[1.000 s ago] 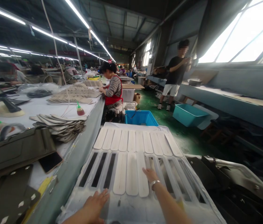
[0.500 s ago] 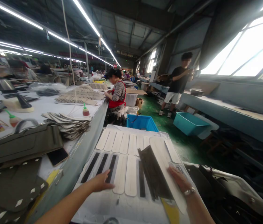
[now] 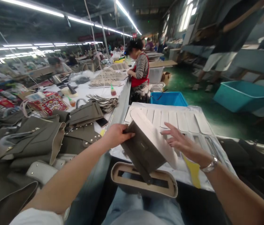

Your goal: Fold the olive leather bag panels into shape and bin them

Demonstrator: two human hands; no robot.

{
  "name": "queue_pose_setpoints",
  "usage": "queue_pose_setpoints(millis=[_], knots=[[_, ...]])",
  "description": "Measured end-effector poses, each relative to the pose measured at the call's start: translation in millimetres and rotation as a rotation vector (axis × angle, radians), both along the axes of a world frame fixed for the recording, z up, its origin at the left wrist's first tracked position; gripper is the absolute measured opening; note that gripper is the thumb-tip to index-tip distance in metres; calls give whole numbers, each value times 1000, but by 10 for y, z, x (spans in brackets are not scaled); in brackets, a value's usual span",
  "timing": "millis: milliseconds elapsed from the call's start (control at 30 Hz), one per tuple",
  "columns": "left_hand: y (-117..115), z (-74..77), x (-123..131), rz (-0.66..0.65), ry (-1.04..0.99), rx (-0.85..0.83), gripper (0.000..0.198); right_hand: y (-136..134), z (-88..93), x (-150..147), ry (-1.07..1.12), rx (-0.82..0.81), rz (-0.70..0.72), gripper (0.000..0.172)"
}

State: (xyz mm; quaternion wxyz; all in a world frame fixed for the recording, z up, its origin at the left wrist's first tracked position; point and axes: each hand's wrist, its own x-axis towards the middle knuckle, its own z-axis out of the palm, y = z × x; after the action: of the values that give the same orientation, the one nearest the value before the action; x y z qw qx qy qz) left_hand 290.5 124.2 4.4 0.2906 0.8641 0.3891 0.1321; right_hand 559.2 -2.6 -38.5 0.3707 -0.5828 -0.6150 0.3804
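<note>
My left hand [image 3: 116, 136] is closed on the upper left edge of a dark olive bag panel [image 3: 143, 147], thumb on its face. The panel hangs tilted, a small strap at its lower end. Against it stands a long white round-ended strip [image 3: 149, 128]; whether the two are joined I cannot tell. Just right of this strip, my right hand [image 3: 184, 143] is open with fingers spread; whether it touches the strip is unclear. On my lap rests an olive bag piece [image 3: 172, 187], its pale-lined oval opening [image 3: 143, 178] facing up under the panel.
More white strips [image 3: 183, 120] lie in a row on the white-covered board [image 3: 204, 109] ahead. Olive bags [image 3: 35, 137] crowd the table at left. A blue bin [image 3: 169, 98] and a teal tub [image 3: 246, 97] stand beyond. One co-worker [image 3: 141, 67] sits ahead; another person stands at right.
The olive panel and white strip have come off the board's right side toward me and left. My left hand has taken hold of the panel. The view has tilted down, showing my lap.
</note>
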Motion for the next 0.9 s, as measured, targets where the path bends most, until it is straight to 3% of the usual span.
queue_pose_setpoints(millis=[100,200,267,400,533,600,667,767,833,900], knots=[[-288,60,-136,26,68,149,40,-184,-1,-440,-418,60,-18,100],[-485,89,-217,26,171,329,40,-273,-105,-723,-587,137,-47,92],[-564,42,-279,-42,233,331,33,-321,-198,-761,-649,153,-16,83],[-677,-252,-396,-172,333,194,20,-482,-327,-675,-810,149,22,76],[-750,-605,-561,-171,347,171,12,-690,-414,-667,-989,235,39,79],[-764,-733,-710,-50,231,147,15,-740,-462,-711,-1031,282,102,81],[-784,-841,-874,162,41,74,21,-717,-497,-778,-1030,313,178,81],[-870,-1017,-1034,428,-196,-190,34,-574,-519,-895,-1009,337,241,81],[-967,-1152,-1046,566,-336,-386,38,-481,-538,-947,-1035,375,263,77],[-1073,-1286,-1010,685,-452,-476,41,-447,-581,-948,-1097,433,284,73]])
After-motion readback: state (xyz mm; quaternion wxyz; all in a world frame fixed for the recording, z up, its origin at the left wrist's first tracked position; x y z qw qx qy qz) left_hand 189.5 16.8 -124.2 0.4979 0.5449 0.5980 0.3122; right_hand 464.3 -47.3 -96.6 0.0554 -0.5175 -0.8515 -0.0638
